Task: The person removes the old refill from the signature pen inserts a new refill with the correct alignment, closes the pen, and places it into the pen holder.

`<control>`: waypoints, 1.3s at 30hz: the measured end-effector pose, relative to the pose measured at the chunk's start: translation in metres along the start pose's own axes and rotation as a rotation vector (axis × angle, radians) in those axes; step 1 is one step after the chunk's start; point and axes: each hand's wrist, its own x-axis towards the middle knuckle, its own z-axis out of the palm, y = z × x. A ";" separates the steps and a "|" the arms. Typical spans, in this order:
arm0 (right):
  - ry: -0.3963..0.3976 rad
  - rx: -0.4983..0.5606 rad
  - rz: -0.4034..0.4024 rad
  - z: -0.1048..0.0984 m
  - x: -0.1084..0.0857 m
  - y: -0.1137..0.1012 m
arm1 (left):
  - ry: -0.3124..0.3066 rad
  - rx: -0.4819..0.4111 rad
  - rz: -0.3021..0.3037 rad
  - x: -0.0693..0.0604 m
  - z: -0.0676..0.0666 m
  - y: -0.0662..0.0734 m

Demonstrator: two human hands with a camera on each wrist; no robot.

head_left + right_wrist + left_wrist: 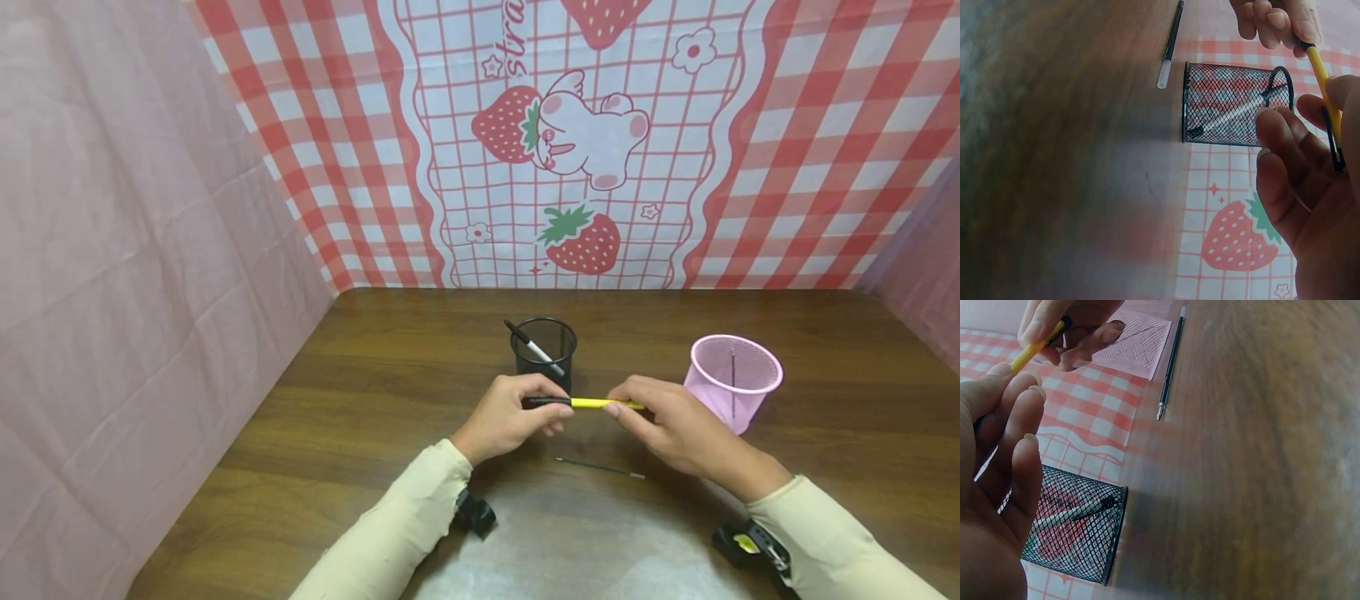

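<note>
A yellow and black pen [589, 403] is held level above the table between the two hands. My left hand [510, 417] pinches its black part between thumb and fingers. The yellow barrel is gripped by my right hand [684, 431], and a black clip [1333, 142] shows beside that palm in the right wrist view. Below the hands, a thin dark ink refill [600, 467] with a pale end lies on the wood. The refill's metal tip shows in the left wrist view.
Behind the left hand stands a black mesh pen cup [525, 360] with a black-and-white marker [538, 352] leaning in it. A pink mesh cup [705, 392] is beyond the right hand, with a thin dark stick [732, 371] inside. Checked cloth [360, 158] hangs behind the table.
</note>
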 end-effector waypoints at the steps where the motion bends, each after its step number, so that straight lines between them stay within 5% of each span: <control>1: -0.004 0.000 0.002 0.000 0.000 0.000 | -0.002 0.002 0.004 0.000 0.000 -0.001; 12: -0.014 0.005 0.046 -0.002 -0.001 0.000 | 0.006 0.017 0.001 0.001 0.001 -0.001; 25: 0.067 0.005 -0.069 -0.002 0.000 0.001 | 0.010 0.024 -0.018 0.002 0.002 0.001; 39: 0.085 -0.001 -0.100 -0.001 0.002 -0.002 | 0.006 0.017 0.002 -0.001 0.002 0.004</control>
